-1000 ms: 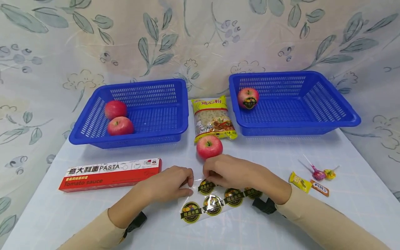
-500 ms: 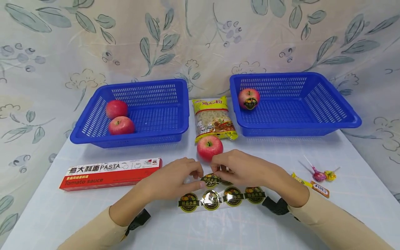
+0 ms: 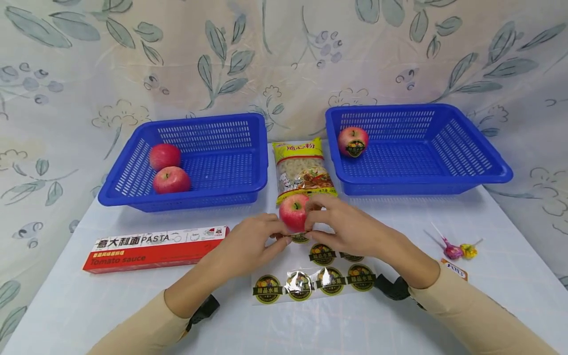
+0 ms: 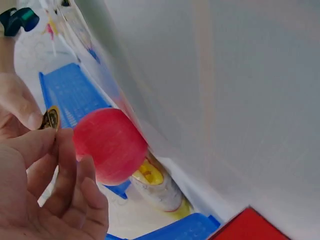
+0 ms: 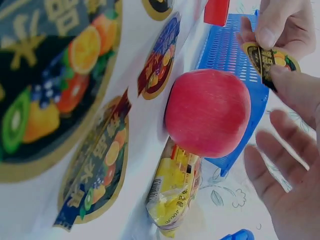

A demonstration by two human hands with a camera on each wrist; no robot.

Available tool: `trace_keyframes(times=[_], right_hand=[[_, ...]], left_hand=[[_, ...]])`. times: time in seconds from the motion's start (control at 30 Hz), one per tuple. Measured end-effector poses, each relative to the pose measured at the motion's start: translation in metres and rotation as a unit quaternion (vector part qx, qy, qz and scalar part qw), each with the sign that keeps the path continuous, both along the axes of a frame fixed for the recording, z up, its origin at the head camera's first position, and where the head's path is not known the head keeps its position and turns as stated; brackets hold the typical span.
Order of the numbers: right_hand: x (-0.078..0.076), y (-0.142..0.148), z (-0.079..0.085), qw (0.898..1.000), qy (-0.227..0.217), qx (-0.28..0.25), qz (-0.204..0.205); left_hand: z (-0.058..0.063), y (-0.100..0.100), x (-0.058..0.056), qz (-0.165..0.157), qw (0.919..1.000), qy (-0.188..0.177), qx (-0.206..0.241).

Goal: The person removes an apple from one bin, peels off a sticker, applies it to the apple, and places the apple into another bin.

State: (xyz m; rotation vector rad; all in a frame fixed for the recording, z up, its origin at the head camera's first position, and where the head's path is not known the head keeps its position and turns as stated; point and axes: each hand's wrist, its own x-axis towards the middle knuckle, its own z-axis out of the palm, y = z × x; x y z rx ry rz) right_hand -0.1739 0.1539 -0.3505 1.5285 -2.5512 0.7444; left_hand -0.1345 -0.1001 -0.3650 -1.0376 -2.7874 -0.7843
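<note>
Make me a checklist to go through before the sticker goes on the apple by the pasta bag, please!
1. Fruit sticker off the sticker sheet: ok, held up clear of it.
2. Sticker gripped: ok, pinched by the left hand and right hand.
3. Apple upright: ok, its stem points up.
4. Apple's skin bare: ok on the sides that show, no sticker there.
5. Sticky side facing the apple: cannot tell.
6. A hand free to steady the apple: not ok, both hold the sticker.
</note>
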Motion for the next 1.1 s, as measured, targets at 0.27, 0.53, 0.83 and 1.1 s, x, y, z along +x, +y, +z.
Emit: trace_keyframes(times=[0.27,0.53,0.83,1.1], right_hand=[[-0.005,-0.003,-0.007,0.998,0.045,-0.017,-0.037],[-0.008,-0.005,-0.009,0.998,-0.002,-0.004,-0.064],[-0.015,-0.008,-0.01,0.997,-0.019,-0.012,-0.076],[-0.021,-0.011,-0.011,0.995,-0.027,-0.047,-0.079]], left_hand=[[-0.003,0.007,-0.01,0.04,0.9938,0.074,-0.072],[-0.006,0.011,-0.018,0.051,0.9874,0.116,-0.095],[-0.003,0.012,-0.026,0.049,0.9914,0.088,-0.084],[-0.002,0.013,-0.032,0.041,0.9952,0.064,-0.061]])
